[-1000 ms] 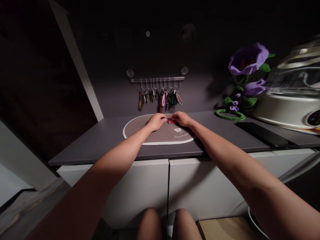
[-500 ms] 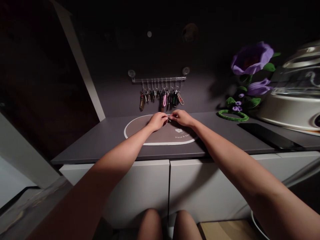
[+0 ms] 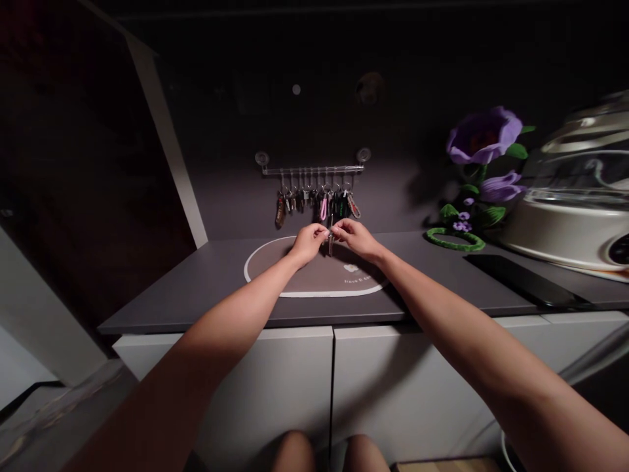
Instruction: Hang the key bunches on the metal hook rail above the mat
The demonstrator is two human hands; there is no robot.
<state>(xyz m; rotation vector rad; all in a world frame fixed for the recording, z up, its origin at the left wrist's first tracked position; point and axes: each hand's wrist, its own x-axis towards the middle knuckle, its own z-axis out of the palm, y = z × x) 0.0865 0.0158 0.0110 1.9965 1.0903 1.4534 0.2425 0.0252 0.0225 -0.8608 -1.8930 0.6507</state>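
My left hand (image 3: 309, 242) and my right hand (image 3: 354, 237) almost meet above an oval brown mat (image 3: 314, 278) with a white rim. The fingers of both are pinched around a small bunch of keys (image 3: 330, 248), most of it hidden by the fingertips. A slim metal key points down between the hands. Right behind them, a clear rail (image 3: 314, 170) with suction cups is fixed to the wall. From its hooks hang several keys and fobs, among them a pink loop (image 3: 323, 208), a brown tag (image 3: 280, 213) and a grey-red strap (image 3: 354, 206).
On the right of the dark counter (image 3: 196, 282) lie a black phone-like slab (image 3: 525, 282) and a green ring (image 3: 455, 241) under purple felt flowers (image 3: 486, 137). A cream appliance with a clear top (image 3: 565, 210) stands beyond. White cabinet doors (image 3: 275, 380) are below.
Both hands stay pinched together near the mat's back half. The keys now show more plainly, with one pointing down. The camera view has tilted up slightly.
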